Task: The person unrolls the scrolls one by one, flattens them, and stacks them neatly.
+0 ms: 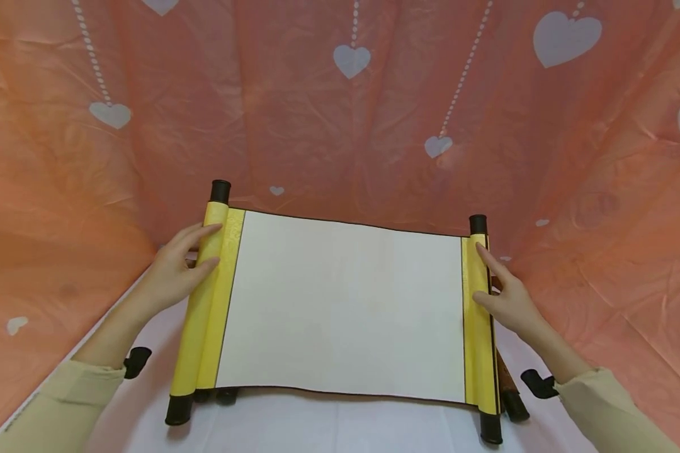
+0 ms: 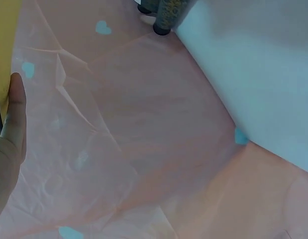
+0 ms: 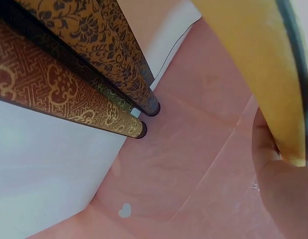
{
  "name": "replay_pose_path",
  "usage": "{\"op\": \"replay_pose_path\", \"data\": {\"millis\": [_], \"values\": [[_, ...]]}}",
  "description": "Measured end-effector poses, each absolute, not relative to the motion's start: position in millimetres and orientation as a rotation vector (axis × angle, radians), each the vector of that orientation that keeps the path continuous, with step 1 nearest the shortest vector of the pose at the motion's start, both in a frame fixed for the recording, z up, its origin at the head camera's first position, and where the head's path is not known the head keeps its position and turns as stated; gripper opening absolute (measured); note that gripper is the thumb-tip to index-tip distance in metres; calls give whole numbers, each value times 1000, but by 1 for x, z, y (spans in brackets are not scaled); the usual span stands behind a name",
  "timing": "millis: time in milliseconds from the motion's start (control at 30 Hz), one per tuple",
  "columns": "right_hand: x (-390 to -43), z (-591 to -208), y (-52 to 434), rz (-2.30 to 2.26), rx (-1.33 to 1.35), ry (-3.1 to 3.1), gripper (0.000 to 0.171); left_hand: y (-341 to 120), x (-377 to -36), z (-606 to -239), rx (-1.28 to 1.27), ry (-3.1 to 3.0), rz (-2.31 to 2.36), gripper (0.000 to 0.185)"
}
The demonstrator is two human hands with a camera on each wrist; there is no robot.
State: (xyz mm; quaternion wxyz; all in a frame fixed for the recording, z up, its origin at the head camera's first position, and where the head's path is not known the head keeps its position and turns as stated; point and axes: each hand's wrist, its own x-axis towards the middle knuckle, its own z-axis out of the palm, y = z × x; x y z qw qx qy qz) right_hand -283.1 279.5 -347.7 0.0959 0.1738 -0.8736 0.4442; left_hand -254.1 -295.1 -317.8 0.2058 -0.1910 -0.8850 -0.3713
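Between both hands, blank yellow-edged scroll [image 1: 345, 308]

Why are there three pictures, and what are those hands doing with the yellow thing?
There is no machine here, just a person with small cameras on the head and on each wrist. The big picture comes from the head camera, looking down at both hands. The two smaller ones come from the wrists, so they look very close and tilted.

On the white table lies an open scroll: blank cream paper with a yellow roll at each end and black knobs. The left hand rests on the left roll, fingers fairly straight. The right hand touches the right roll the same way. Neither has a tight grip.

The right wrist picture shows two more rolled scrolls, patterned brown and gold, lying beside it. Pink cloth with white hearts hangs behind.
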Motion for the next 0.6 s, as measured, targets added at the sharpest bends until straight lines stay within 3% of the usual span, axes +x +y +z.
{"op": "replay_pose_path", "data": {"millis": [600], "values": [[-300,-353,277,1123,442,-2723,100,-305,-269,-317,-485,-2584,-999,59]]}}
